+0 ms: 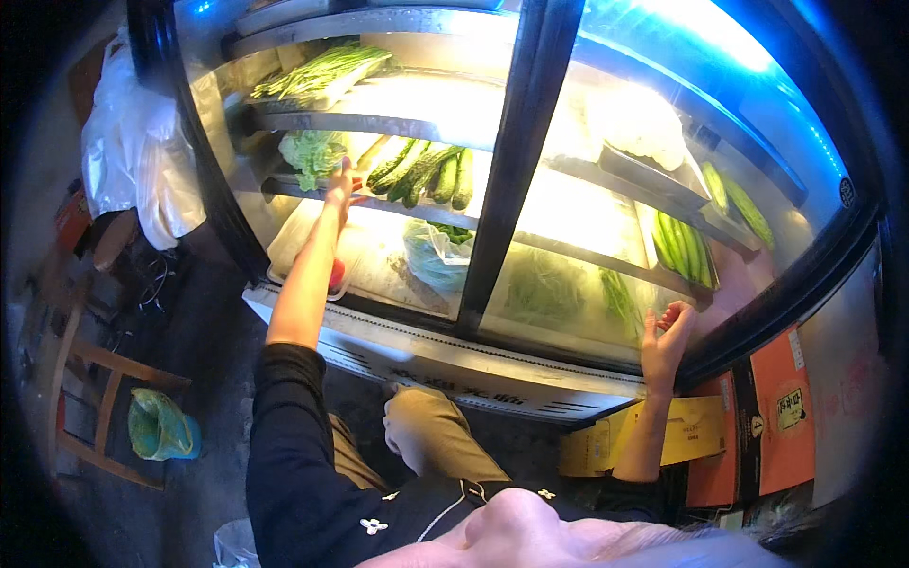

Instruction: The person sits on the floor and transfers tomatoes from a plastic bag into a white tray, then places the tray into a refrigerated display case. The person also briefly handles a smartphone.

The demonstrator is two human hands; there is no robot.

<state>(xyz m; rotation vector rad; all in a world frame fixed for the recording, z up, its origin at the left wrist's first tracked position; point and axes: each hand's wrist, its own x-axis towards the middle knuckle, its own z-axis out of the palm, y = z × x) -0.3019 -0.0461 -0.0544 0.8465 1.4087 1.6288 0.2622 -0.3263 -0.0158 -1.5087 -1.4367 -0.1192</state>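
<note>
My left arm reaches into the glass-fronted display fridge [407, 328]. My left hand [343, 185] is open at the middle shelf, fingers apart, between a leafy green lettuce [312, 154] and a row of dark green cucumbers [421, 170]. Nothing shows in its grasp. Over on the right, my right hand [668, 333] is raised at the lower part of the right glass panel. Its fingers are loosely bent with the thumb apart, and they hold nothing I can see. Whether it touches the glass I cannot tell.
Long green stalks [327, 76] lie on an upper shelf. Below stands a bagged leafy vegetable [440, 256]. Long green vegetables fill a tray [717, 275] behind the right panel. Cartons [781, 417] stand at right; white plastic bags [142, 142] hang at left above a wooden stool [109, 407].
</note>
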